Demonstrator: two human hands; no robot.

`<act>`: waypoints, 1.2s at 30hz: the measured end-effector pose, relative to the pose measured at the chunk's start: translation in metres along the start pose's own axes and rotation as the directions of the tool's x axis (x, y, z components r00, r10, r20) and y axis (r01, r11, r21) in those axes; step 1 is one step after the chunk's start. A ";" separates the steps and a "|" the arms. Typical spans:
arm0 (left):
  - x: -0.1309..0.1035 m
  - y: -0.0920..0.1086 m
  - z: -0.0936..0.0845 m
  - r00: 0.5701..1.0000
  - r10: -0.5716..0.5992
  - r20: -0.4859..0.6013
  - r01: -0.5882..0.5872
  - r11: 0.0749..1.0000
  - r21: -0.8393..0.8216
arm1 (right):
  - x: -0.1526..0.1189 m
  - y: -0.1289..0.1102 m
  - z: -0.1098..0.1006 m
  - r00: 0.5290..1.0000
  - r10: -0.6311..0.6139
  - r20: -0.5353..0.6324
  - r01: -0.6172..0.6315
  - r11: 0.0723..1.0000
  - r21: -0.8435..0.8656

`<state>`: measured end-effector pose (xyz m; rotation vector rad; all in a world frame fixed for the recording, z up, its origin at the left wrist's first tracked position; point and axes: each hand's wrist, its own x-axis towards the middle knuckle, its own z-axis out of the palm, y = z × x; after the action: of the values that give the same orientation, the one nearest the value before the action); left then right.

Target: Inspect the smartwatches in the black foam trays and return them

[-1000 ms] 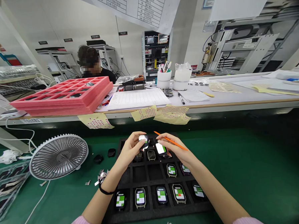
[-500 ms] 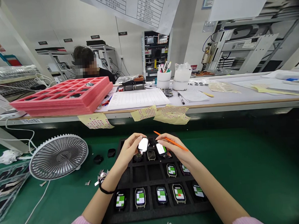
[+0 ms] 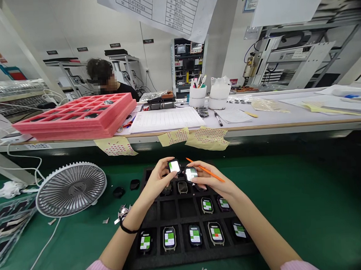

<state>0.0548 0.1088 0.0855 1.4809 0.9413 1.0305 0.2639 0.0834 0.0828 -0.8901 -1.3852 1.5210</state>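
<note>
Between its thumb and fingers my left hand (image 3: 161,177) grips a smartwatch (image 3: 174,166) with a bright white and green screen. My right hand (image 3: 211,178) is closed on a second lit smartwatch (image 3: 190,174), its thumb on the screen. An orange stick (image 3: 205,169), thin and pointed, also rests in the right hand. Both watches are over the far part of a black compartment tray (image 3: 187,258). In its near row lie several lit watches, among them a silver-framed one (image 3: 169,238). A dark-screened watch (image 3: 182,187) sits just below the hands.
A grey fan (image 3: 71,190) stands on the green mat (image 3: 305,209) to the left. Two black pieces, one here (image 3: 134,184), and silvery scraps (image 3: 123,211) lie near the tray. Pink foam trays (image 3: 74,130) sit on the raised shelf. A person (image 3: 105,76) is behind it.
The left watch has risen slightly and turned, and its screen now shows green. The right watch has moved a little left and up, with my thumb now on its screen.
</note>
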 end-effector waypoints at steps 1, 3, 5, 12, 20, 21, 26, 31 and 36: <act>0.000 0.000 0.000 1.000 -0.004 -0.005 0.004 1.000 0.003 | 0.000 0.000 0.000 1.000 0.003 0.002 -0.003 1.000 0.012; 0.001 0.000 0.000 1.000 -0.016 -0.025 0.016 1.000 0.002 | 0.000 0.001 0.001 1.000 0.003 -0.011 -0.003 1.000 0.023; 0.001 0.000 0.000 0.998 -0.029 -0.052 0.029 1.000 0.000 | 0.000 0.001 0.003 0.999 0.004 -0.043 -0.003 1.000 0.025; -0.002 0.006 0.000 0.990 -0.100 -0.102 0.099 0.995 -0.012 | 0.002 0.001 0.006 0.989 0.038 -0.143 -0.026 0.996 0.084; -0.002 0.005 0.000 0.993 -0.096 -0.069 0.097 0.995 0.011 | 0.005 0.006 0.000 0.983 0.142 -0.119 -0.124 0.981 0.152; -0.002 0.004 0.000 0.996 -0.076 -0.056 0.077 0.997 0.011 | 0.006 0.007 -0.001 0.984 0.142 -0.110 -0.124 0.979 0.162; 0.001 0.000 0.000 1.000 -0.007 -0.007 0.007 1.000 0.004 | 0.006 0.008 -0.004 0.990 0.115 -0.079 -0.098 0.976 0.195; -0.001 0.001 -0.001 1.000 0.007 0.003 -0.007 1.000 0.005 | 0.003 0.003 -0.003 0.995 0.086 -0.042 -0.077 0.979 0.189; 0.000 0.001 -0.002 0.999 -0.025 -0.033 0.025 1.000 0.010 | 0.002 0.001 0.000 0.997 0.082 -0.011 -0.079 0.980 0.182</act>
<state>0.0531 0.1092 0.0864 1.4614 0.9879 1.0359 0.2627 0.0852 0.0823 -0.8530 -1.1886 1.6671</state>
